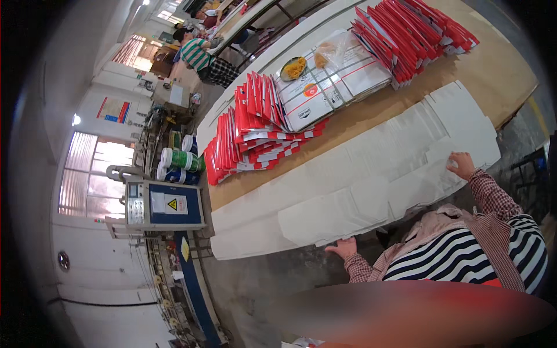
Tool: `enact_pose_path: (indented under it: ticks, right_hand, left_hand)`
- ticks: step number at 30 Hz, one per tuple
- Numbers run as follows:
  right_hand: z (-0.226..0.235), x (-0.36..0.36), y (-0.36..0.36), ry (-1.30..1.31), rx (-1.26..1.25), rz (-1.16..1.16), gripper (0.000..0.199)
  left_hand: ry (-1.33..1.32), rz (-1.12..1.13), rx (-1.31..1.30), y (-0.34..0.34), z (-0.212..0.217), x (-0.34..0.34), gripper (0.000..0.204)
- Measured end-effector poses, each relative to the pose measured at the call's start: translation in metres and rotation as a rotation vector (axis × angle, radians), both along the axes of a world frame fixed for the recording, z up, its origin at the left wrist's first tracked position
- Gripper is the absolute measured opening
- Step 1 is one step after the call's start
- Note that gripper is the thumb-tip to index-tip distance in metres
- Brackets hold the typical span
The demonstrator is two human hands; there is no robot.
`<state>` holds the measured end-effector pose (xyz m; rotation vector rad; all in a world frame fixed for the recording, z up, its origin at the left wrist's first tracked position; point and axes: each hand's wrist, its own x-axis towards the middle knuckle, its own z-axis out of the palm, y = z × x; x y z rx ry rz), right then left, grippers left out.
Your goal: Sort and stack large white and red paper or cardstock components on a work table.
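Note:
Flat white cardboard blanks (331, 217) lie overlapping in a long spread along the near side of the table. My left hand (344, 248) is at their front edge, thumb stretched out sideways and its other fingertips against the board. Farther right, my right hand (462, 165) rests on the right part of the spread (432, 174), fingers bent and thumb apart, gripping nothing that I can see. Checked sleeves cover both forearms.
Behind the blanks, on brown board (255, 197), stand red-and-white folded packs (249, 127) and more red packs (406, 37). Between them lies a strapped white bundle (331, 81) carrying a dish of yellow bands (293, 68). A blue-and-white machine (165, 204) stands left; a person in green stripes (196, 53) sits beyond.

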<state>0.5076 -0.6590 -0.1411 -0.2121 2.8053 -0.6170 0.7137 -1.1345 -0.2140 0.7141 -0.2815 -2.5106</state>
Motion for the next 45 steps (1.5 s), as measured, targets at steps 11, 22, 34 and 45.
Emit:
enact_pose_path:
  ticks: [11,22,34,45]
  right_hand:
    - [0.003,-0.016,0.018,-0.001,0.026,0.223,0.034]
    - [-0.001,-0.015,0.023,0.046,-0.019,0.262,0.028]
    - [-0.020,-0.022,0.035,0.174,-0.045,0.205,0.023]
    - [-0.002,-0.020,0.027,0.000,0.067,0.191,0.023]
  left_hand:
    - [-0.789,0.035,-0.758,0.079,0.058,-0.042,0.047]
    - [-0.634,0.094,-0.772,0.065,0.060,-0.040,0.057]
    - [-0.975,0.084,-0.827,0.067,0.052,-0.053,0.046]
    - [-0.994,0.130,-0.784,0.055,0.034,-0.052,0.042]
